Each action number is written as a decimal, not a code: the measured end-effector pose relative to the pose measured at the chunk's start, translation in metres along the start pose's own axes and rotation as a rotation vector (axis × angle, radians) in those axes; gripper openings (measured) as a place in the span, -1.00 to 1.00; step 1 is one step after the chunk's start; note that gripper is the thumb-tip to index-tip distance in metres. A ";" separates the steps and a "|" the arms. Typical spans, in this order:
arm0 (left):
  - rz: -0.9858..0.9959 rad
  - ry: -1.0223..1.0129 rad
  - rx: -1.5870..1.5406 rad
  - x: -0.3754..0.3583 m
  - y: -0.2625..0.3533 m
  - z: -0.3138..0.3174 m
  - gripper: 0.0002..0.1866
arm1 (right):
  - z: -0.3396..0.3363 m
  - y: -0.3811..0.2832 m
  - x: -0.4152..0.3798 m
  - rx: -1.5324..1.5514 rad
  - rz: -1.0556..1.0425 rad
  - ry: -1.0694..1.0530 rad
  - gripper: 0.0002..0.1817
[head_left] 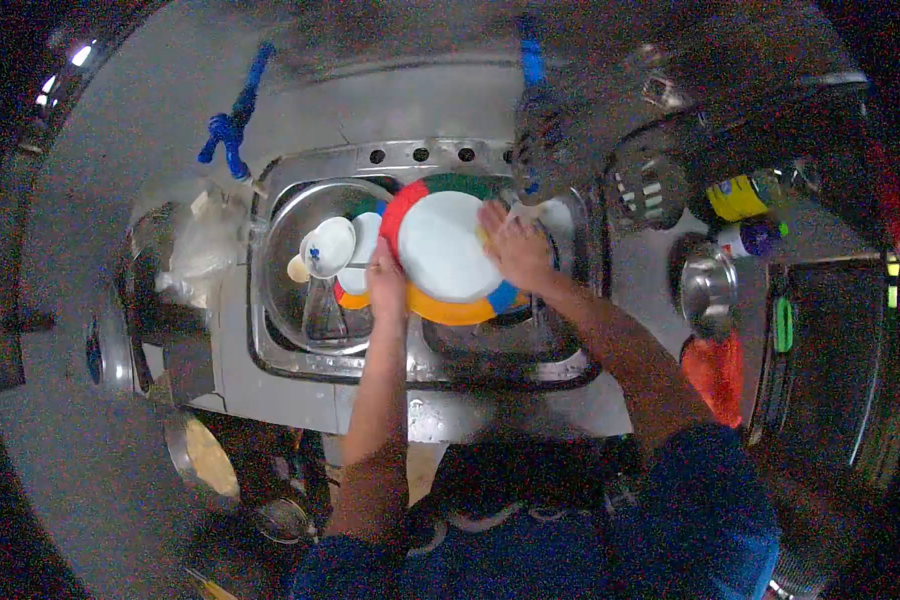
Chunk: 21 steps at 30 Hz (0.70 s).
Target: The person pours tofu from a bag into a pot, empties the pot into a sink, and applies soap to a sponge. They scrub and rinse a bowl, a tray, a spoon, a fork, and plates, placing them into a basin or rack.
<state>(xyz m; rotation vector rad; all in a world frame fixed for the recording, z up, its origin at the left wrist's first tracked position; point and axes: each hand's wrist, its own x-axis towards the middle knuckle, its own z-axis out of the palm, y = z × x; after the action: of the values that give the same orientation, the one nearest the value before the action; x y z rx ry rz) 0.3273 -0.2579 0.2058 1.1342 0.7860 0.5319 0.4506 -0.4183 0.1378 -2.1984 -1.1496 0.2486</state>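
Note:
A large plate (446, 245) with a white middle and a rim in red, green, blue and yellow is held over the double sink. My left hand (387, 288) grips its left edge, thumb over the rim. Against the right part of the plate's face, my right hand (518, 252) presses a yellow sponge (486, 238), mostly hidden under the fingers. To the left, a round metal basin (282, 300) sits in the sink and holds a small white bowl (328, 247) and another colourful-rimmed plate (358, 274), partly covered by my left hand and forearm.
Blue-wrapped taps (232, 135) stand behind the sink (440, 375). On the right are a cutlery holder (650, 190), a yellow-labelled bottle (738, 198), a steel pot (708, 290) and an orange cloth (712, 375). A clear plastic bag (205, 245) lies left.

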 end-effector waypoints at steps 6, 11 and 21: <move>0.046 -0.044 0.066 -0.002 -0.048 0.021 -0.53 | -0.024 -0.078 0.009 -0.111 -0.274 -0.027 -0.44; -0.425 -0.101 -0.181 0.024 -0.018 -0.010 -0.45 | -0.038 -0.097 -0.028 -0.335 -0.396 -0.189 -0.48; -0.377 -0.032 -0.447 0.010 -0.049 0.009 -0.29 | -0.124 -0.131 0.058 0.359 0.171 -0.020 -0.65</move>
<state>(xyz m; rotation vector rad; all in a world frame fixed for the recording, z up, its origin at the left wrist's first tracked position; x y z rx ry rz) 0.3400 -0.2725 0.1593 0.5632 0.7816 0.3458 0.4516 -0.3740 0.3216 -1.9761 -0.8503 0.5096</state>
